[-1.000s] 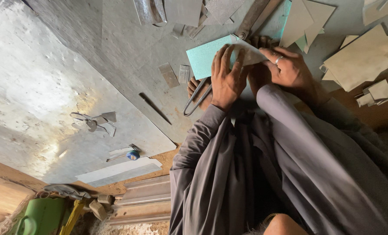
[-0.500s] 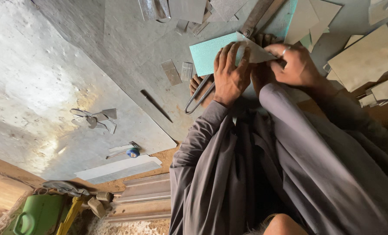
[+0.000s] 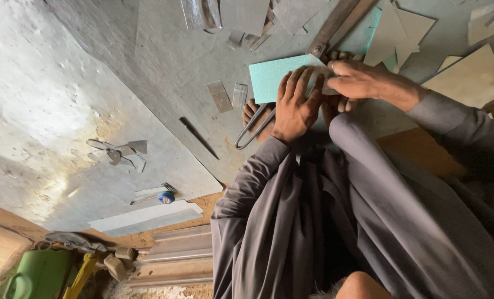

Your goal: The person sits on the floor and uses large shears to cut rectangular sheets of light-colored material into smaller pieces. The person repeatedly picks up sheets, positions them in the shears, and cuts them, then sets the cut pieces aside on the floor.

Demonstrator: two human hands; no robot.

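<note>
A flat teal rectangular sheet (image 3: 274, 75) lay at upper centre. The big metal floor sheet (image 3: 92, 99) was mottled grey. The loose cloth sleeves (image 3: 313, 221) were plain grey; the plastic can (image 3: 36, 274) at lower left, green.
</note>
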